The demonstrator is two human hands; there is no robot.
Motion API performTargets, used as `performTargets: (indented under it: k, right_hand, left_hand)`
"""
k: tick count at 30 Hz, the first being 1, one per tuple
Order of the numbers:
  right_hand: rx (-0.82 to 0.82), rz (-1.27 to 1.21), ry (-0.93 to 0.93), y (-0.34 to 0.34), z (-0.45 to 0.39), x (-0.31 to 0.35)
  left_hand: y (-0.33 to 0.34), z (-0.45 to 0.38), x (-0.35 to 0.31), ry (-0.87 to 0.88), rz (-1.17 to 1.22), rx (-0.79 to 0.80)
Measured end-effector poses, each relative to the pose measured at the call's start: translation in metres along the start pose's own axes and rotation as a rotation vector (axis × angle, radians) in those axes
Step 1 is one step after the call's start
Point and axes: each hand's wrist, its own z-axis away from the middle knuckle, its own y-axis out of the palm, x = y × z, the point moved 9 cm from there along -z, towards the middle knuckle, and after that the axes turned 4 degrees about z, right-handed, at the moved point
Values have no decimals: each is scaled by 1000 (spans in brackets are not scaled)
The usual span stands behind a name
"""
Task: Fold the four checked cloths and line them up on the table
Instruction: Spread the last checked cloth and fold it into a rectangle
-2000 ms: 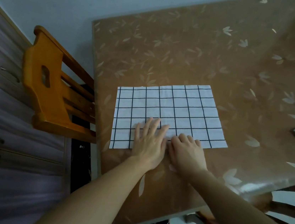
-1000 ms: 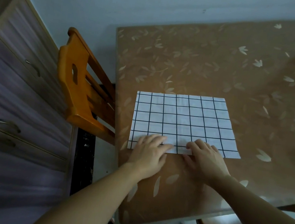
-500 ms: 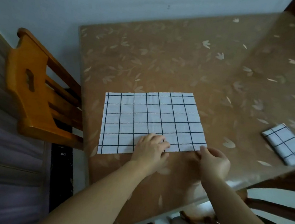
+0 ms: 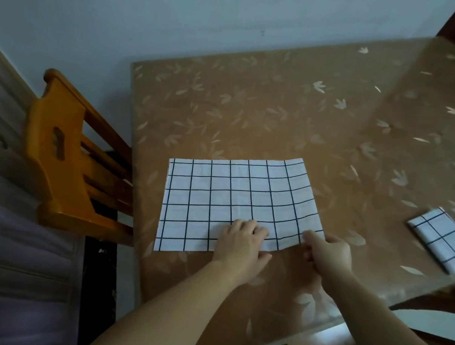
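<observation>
The table (image 4: 256, 113) has plenty of bare top, and your open checked cloth (image 4: 217, 197) lies flat near the front edge, left of middle. A folded cloth (image 4: 445, 240) sits well apart at the right edge. Your left hand (image 4: 243, 246) rests on the near hem, fingers bent; can't tell if it's pinching. Your right hand (image 4: 328, 253) pinches the near right corner, slightly lifted. I'd say carry that corner straight over to the left edge, matching the grid lines, while the left pins the middle. No containers here, nothing to check.
</observation>
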Motion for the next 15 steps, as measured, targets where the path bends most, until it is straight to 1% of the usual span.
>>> performTargets:
  k: [3,6,8,11,13,14,15]
  right_hand:
    - [34,-4,-25,-5,6,-2]
    - [105,-50,31,-9,14,-15]
    - [186,-113,88,-8,19,-26]
    - [378,-144,111,4,26,-32]
    - [458,-155,95,8,28,-30]
    - [444,-184,103,6,25,-30]
    - [394,-233,121,2,20,-30]
  left_hand:
    - [4,-5,-7,4,15,-28]
    - [5,-12,-21,50,38,-57]
    - [5,-19,-38,119,47,-40]
    - [3,-23,-61,208,96,-13]
    - [-4,-22,-57,187,166,-54]
    - [-9,-21,-47,141,226,-90]
    - [-13,-20,-36,81,309,-114]
